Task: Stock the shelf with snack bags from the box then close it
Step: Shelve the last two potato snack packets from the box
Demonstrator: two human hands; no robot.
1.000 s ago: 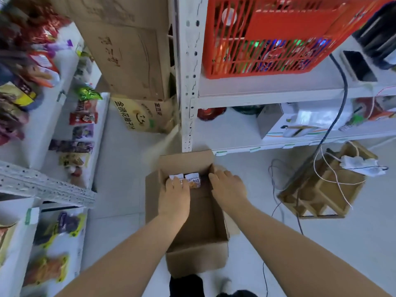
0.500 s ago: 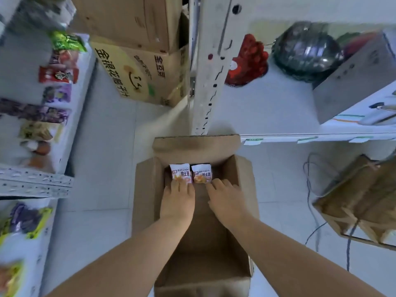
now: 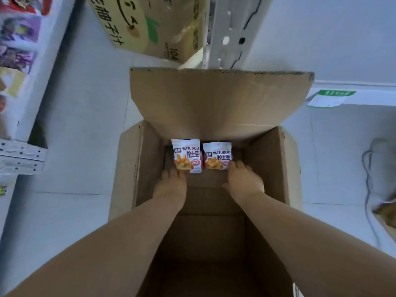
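I am looking straight down into the open cardboard box (image 3: 141, 168), which fills my view from centre down to 6 o'clock. Its far flap (image 3: 214, 99) stands up at 12 o'clock. Two snack bags lie face up, side by side on the box floor against the 12 o'clock wall. The left snack bag (image 3: 187, 155) sits just beside the right snack bag (image 3: 217, 156), at its 9 o'clock.

My left hand (image 3: 170, 186) is down inside the box with its fingers stretched forward, the tips touching the left bag's corner at 7 o'clock, curled round nothing. My right hand (image 3: 244, 181) has its fingers spread and fairly straight, the tips touching the right bag's corner at 5 o'clock; it holds nothing either.

Beyond the flap, at 11 o'clock, stands a printed carton (image 3: 150, 24) beside a white shelf post (image 3: 227, 33). At 9 o'clock a shelf (image 3: 53, 67) carries blurred colourful packs. A cable (image 3: 367, 168) lies on the floor at 3 o'clock.
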